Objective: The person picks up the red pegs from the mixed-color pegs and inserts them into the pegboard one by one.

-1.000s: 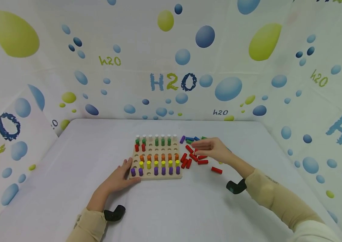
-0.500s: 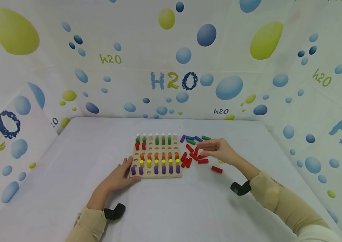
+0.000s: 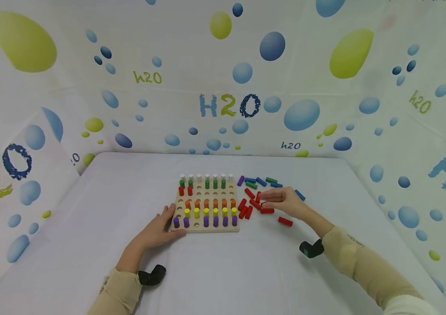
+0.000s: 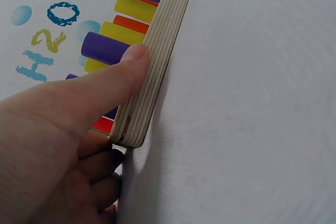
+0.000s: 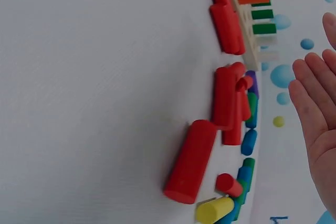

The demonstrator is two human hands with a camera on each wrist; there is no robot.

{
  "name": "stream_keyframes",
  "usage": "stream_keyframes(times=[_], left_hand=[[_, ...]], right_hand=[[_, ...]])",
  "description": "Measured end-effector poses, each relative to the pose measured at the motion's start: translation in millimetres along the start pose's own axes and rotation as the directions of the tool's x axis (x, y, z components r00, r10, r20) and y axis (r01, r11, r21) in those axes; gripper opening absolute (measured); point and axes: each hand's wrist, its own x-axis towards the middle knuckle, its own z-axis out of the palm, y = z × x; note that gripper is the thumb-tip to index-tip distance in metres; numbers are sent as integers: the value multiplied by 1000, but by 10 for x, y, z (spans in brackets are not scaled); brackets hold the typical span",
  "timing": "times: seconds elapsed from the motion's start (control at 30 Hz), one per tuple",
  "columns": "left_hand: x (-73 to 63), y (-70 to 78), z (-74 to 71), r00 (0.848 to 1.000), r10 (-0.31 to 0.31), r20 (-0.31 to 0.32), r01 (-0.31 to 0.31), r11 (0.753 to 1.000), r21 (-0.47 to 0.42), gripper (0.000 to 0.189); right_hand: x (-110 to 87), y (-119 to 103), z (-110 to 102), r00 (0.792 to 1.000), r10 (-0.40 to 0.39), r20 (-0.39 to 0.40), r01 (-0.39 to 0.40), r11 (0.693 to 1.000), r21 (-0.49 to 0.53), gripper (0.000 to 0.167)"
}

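Note:
A wooden pegboard (image 3: 207, 230) lies mid-table with rows of white, green, red, orange, yellow and purple pegs. My left hand (image 3: 156, 230) holds its near left corner. In the left wrist view, the thumb (image 4: 137, 55) presses on the board's front edge beside a purple peg (image 4: 105, 48), and the other fingers curl at the side. My right hand (image 3: 286, 203) hovers over loose red pegs (image 3: 267, 211), right of the board. Its fingers (image 5: 312, 103) look straight and hold nothing visible in the right wrist view.
Beyond the red pegs lie loose blue pegs (image 3: 261, 181), green pegs (image 3: 272, 180) and a purple peg (image 3: 240, 180). One red peg (image 3: 285, 221) lies apart, nearer me. A yellow peg (image 5: 215, 211) shows in the right wrist view. A patterned cloth wall (image 3: 183, 122) stands behind the table.
My right hand has drifted right and lower, uncovering several blue and green pegs behind it. My left hand stays at the board's corner. The pegs in the board look the same.

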Motion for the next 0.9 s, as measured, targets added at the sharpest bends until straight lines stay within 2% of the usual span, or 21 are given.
stream_keyframes(times=[0.27,0.57,0.9], left_hand=[[-6,-15,6,1000,-12,-5,12,1000,9,99],[-16,38,-8,1000,-11,3,11,1000,2,98],[-11,50,-9,1000,-23,5,23,1000,-1,98]], right_hand=[[41,185,-14,999,26,-31,-29,994,-109,36],[34,271,-47,999,23,-28,-27,988,-153,34],[33,308,-35,997,68,-32,-73,976,-206,33]])
